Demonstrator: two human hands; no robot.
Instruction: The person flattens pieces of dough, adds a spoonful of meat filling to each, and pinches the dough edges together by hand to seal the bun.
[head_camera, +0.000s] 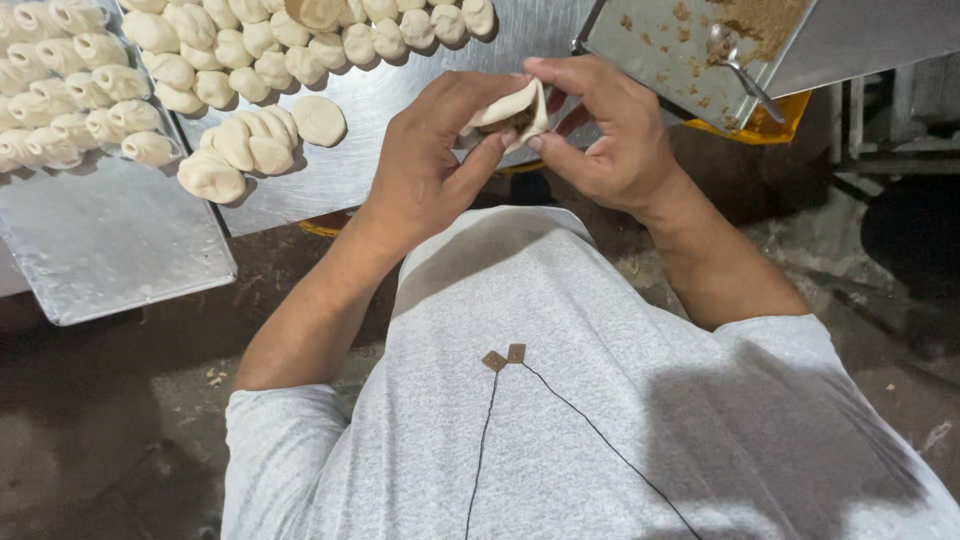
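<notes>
A: What's nearest?

B: A grey shirt (560, 400) with two small brown tags (505, 356) and thin black cords.

A: And the hands?

B: Just beyond it, the left hand (425, 165) and right hand (610, 135) meet over a dumpling wrapper (515, 108). Both pinch its folded edge between thumb and fingertips; brown filling shows inside.

A: Where does that sit?

B: Held in the air, near the centre, over the near edge of a steel sheet (400, 100).

A: Farther out?

B: Far left, finished dumplings (235, 145) lie in rows on the sheet and on a near-left metal tray (110, 250). Far right, a tilted metal pan (670, 50) holds brown filling (765, 20) and a spoon (745, 75).
</notes>
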